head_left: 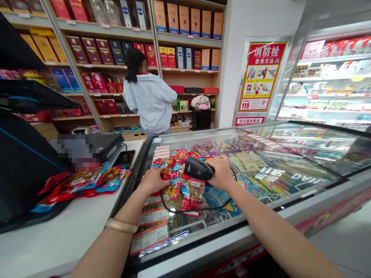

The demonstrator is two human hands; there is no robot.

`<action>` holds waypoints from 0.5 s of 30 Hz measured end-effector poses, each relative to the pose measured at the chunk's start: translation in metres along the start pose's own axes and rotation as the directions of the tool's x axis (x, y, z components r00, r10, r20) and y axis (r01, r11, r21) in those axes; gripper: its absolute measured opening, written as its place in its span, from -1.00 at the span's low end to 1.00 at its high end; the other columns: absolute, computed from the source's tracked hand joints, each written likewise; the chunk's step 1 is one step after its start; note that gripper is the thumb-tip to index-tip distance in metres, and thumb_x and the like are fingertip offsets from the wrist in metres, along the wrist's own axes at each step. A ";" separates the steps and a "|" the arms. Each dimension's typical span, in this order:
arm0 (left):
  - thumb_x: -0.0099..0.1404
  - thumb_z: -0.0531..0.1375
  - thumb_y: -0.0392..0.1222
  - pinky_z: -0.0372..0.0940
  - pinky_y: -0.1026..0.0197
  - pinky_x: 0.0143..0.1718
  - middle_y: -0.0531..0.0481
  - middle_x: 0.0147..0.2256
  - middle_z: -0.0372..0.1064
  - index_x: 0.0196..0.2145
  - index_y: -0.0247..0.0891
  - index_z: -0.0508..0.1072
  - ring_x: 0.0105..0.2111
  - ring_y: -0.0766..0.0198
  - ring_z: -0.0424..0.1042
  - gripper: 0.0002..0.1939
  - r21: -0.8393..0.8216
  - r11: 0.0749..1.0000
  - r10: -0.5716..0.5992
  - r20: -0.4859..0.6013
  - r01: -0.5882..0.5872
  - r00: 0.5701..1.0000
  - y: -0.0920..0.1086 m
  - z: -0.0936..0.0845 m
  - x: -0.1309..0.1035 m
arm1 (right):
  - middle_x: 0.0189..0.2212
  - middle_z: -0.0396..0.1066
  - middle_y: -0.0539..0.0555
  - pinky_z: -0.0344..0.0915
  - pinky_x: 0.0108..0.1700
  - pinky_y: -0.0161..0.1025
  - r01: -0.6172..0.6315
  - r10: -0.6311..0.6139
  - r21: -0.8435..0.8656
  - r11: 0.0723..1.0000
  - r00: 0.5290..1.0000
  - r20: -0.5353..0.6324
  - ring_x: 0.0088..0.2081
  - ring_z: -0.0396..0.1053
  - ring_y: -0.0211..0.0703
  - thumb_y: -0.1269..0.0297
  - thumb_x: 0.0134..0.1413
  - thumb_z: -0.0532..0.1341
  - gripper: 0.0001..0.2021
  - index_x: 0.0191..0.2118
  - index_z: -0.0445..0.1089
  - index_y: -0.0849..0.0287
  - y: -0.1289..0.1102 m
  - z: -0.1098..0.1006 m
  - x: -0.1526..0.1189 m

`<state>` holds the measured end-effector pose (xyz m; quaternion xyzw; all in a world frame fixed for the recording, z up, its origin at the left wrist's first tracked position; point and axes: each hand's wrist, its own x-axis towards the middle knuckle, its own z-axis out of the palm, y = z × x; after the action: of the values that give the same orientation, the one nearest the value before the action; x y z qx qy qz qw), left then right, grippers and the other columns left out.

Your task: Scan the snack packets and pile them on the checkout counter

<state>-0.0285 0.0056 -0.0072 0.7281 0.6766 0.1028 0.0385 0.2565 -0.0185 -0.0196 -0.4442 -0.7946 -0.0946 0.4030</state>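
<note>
My right hand is wrapped round the handle of a black barcode scanner, whose head points left over the snacks. A pile of small red and blue snack packets lies on the glass freezer lid. My left hand is at the pile's left side, thumb and fingers closed on a snack packet; the packet's edge is partly hidden by the fingers. The scanner's black cable loops across the glass below the packets.
More snack packets lie on the white counter at left, beside a dark monitor and a phone. Price labels sit along the freezer's left edge. A person stands behind, before shelves of boxes.
</note>
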 end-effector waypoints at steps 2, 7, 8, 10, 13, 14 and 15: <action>0.03 0.33 -0.10 0.32 0.06 0.13 -0.27 0.05 0.50 0.18 -0.30 0.49 0.09 -0.09 0.46 -0.28 -0.061 0.998 0.028 -0.019 -0.029 0.999 -0.004 0.004 0.001 | -0.25 0.63 0.09 -0.01 -0.02 -0.05 0.001 -0.001 0.005 1.000 1.000 -0.003 -0.20 0.47 -0.02 0.24 -0.08 0.29 -0.78 -0.23 0.54 0.07 0.000 0.000 0.000; -0.07 0.34 -0.27 0.28 0.07 0.22 -0.25 0.12 0.43 0.03 -0.31 0.61 0.16 -0.06 0.41 -0.38 -0.177 0.981 0.044 -0.161 -0.073 0.986 -0.014 0.008 0.004 | -0.27 0.63 0.06 -0.01 -0.03 -0.06 0.005 -0.004 0.025 1.000 1.000 -0.023 -0.21 0.47 -0.04 0.25 -0.09 0.29 -0.78 -0.24 0.54 0.07 0.001 0.001 -0.001; -0.06 0.32 -0.29 0.29 0.07 0.22 -0.25 0.14 0.42 -0.03 -0.31 0.64 0.14 -0.05 0.43 -0.44 -0.202 0.975 0.053 -0.181 -0.090 0.982 -0.015 0.007 0.005 | -0.27 0.62 0.06 -0.01 -0.03 -0.06 0.006 -0.005 0.025 1.000 1.000 -0.024 -0.21 0.47 -0.04 0.25 -0.08 0.29 -0.78 -0.24 0.54 0.07 0.001 0.002 -0.001; -0.01 0.28 -0.30 0.33 0.07 0.18 -0.22 0.09 0.47 -0.16 -0.27 0.68 0.05 -0.01 0.50 -0.60 -0.258 0.956 0.085 -0.203 -0.137 0.975 -0.017 0.003 0.004 | -0.28 0.62 0.07 0.00 -0.02 -0.06 0.005 -0.005 0.018 1.000 1.000 -0.021 -0.21 0.46 -0.04 0.23 -0.07 0.29 -0.79 -0.24 0.54 0.07 0.002 0.002 -0.001; 0.11 0.26 -0.20 0.40 0.06 0.08 -0.14 -0.10 0.59 -0.33 -0.18 0.68 -0.07 0.00 0.57 -0.80 -0.363 0.914 0.088 -0.262 -0.182 0.961 -0.016 -0.003 0.002 | -0.29 0.63 0.07 0.00 -0.01 -0.06 0.007 -0.007 0.020 1.000 1.000 -0.028 -0.22 0.46 -0.04 0.23 -0.09 0.29 -0.79 -0.24 0.54 0.07 0.003 0.003 0.000; 0.14 0.26 -0.15 0.42 0.04 0.02 -0.14 -0.18 0.62 -0.35 -0.18 0.67 -0.11 -0.02 0.58 -0.83 -0.415 0.895 0.045 -0.286 -0.166 0.957 -0.015 -0.004 0.001 | -0.29 0.63 0.07 0.00 -0.02 -0.06 0.009 -0.008 0.024 1.000 0.999 -0.034 -0.22 0.46 -0.04 0.24 -0.09 0.29 -0.78 -0.25 0.54 0.07 0.003 0.002 0.000; 0.16 0.27 -0.11 0.45 0.03 -0.04 -0.13 -0.26 0.62 -0.36 -0.19 0.66 -0.16 -0.05 0.60 -0.82 -0.489 0.862 -0.022 -0.296 -0.132 0.955 -0.013 -0.005 -0.001 | -0.29 0.63 0.07 0.00 -0.02 -0.06 0.010 -0.009 0.029 1.000 0.999 -0.038 -0.23 0.47 -0.04 0.24 -0.10 0.29 -0.78 -0.25 0.54 0.07 0.003 0.002 0.000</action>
<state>-0.0422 0.0057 -0.0053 0.6887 0.6029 0.3831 0.1241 0.2574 -0.0160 -0.0218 -0.4326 -0.7901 -0.0933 0.4241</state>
